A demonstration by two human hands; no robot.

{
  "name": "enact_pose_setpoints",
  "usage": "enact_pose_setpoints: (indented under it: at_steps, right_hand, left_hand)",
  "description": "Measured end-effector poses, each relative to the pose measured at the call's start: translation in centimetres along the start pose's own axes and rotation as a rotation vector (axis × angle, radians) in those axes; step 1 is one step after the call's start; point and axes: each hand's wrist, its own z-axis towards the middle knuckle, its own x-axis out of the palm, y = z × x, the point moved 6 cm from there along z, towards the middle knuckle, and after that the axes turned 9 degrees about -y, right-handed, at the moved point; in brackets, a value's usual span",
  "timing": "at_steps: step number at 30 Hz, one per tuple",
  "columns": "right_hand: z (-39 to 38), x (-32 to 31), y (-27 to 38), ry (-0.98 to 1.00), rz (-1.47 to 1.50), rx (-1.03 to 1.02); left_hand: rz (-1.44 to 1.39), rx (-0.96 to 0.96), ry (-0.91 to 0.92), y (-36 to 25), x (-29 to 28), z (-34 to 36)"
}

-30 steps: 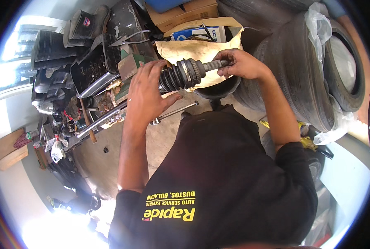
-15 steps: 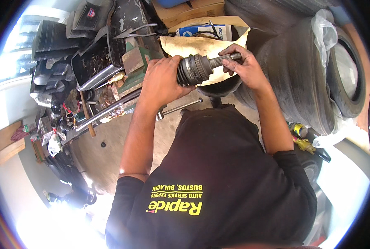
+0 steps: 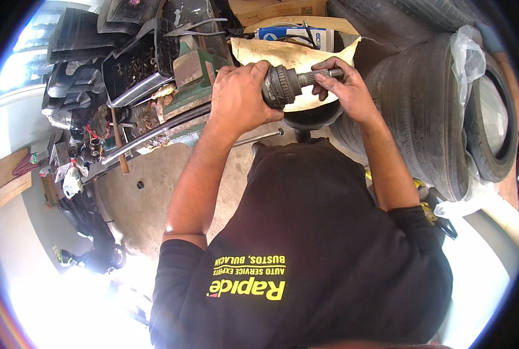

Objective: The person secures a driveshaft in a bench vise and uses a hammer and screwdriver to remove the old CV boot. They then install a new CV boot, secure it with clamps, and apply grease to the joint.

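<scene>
Between my hands is a dark, greasy CV joint [image 3: 281,87], held nearly level with its splined shaft end pointing right. My left hand [image 3: 242,96] wraps round its left end, covering most of the ribbed rubber boot there. On the right, my right hand [image 3: 344,90] pinches the splined stub shaft [image 3: 310,78] between thumb and fingers. Behind the joint is a yellowish paper sheet [image 3: 271,52] in an open package, with a blue and white box [image 3: 297,36] on it. Below the package shows a dark round stool-like seat [image 3: 313,118].
Large tyres [image 3: 419,116] are stacked on the right, with clear plastic wrap [image 3: 468,58]. At left a workbench carries a green metal block [image 3: 204,75], pliers [image 3: 195,28], a bin of small parts [image 3: 134,72] and a long metal bar [image 3: 160,139]. A cardboard box [image 3: 277,9] lies behind.
My left hand has rolled over the joint, hiding the boot folds that showed before. Both hands and the joint sit slightly further right in view; the right hand keeps its pinch.
</scene>
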Motion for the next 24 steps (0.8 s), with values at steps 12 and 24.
enact_pose_setpoints:
  at_steps: [12, 24]
  right_hand:
    - [-0.7, 0.3, 1.0, 0.017, -0.094, -0.031]
    - [-0.6, -0.1, -1.0, -0.01, -0.01, 0.007]
  left_hand:
    - [0.107, 0.091, -0.006, -0.6, -0.6, 0.7]
    - [0.154, 0.068, -0.136, -2.0, -0.4, -0.8]
